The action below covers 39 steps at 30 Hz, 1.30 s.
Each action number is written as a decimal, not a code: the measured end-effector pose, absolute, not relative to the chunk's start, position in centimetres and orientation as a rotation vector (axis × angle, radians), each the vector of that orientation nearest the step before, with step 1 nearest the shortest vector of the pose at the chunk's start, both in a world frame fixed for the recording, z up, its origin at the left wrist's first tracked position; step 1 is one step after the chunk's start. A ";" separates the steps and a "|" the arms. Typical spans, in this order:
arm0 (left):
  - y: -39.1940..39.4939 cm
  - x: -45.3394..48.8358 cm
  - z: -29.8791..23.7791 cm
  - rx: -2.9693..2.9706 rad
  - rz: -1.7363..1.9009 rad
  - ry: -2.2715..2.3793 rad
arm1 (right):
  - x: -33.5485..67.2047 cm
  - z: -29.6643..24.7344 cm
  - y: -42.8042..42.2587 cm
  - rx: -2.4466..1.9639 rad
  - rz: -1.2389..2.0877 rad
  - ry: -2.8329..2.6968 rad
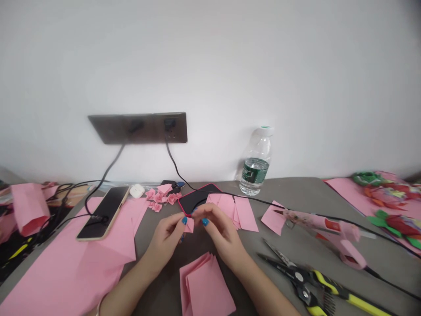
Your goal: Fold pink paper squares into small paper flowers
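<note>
My left hand (169, 235) pinches a small folded piece of pink paper (188, 225) between thumb and fingers. Close beside it on the right, my right hand (219, 230) has its fingers curled in toward the thumb; whatever lies between them is too small or hidden to make out. Below both hands, on the grey tabletop, is a pile of folded pink paper (210, 287). Several small pink paper roses (158, 198) lie beyond my left hand. Behind my right hand are cut pink paper pieces (246, 214) and a red-edged phone (194, 199).
Large pink sheets (66, 272) and a phone (105, 213) with a cable lie on the left. To the right are a pink glue gun (329, 228), yellow-and-black scissors (299, 276) and colourful paper flowers (394, 195). A water bottle (255, 169) stands against the wall below sockets (148, 127).
</note>
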<state>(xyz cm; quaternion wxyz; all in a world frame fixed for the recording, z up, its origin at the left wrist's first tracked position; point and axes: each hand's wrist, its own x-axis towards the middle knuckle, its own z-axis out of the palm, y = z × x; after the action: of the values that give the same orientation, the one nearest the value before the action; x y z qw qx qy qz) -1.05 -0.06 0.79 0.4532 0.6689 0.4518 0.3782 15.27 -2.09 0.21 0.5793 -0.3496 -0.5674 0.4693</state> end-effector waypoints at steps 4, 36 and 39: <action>0.0 -1.1 1.0 1.820 0.892 1.098 | 15.2 -0.2 -1.8 -0.917 1.290 -1.308; -0.6 -1.0 1.6 1.783 0.790 0.914 | 15.3 -0.4 -2.2 -0.884 1.260 -1.437; -0.4 -1.0 1.5 1.815 0.817 0.922 | 15.3 -0.6 -2.2 -0.901 1.280 -1.431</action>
<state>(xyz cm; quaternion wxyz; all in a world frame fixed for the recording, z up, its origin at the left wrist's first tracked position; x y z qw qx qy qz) -1.03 -0.43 1.45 0.4566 0.7361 0.3740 0.3313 15.31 -2.20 -0.55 0.4885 -0.3707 -0.5886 0.5268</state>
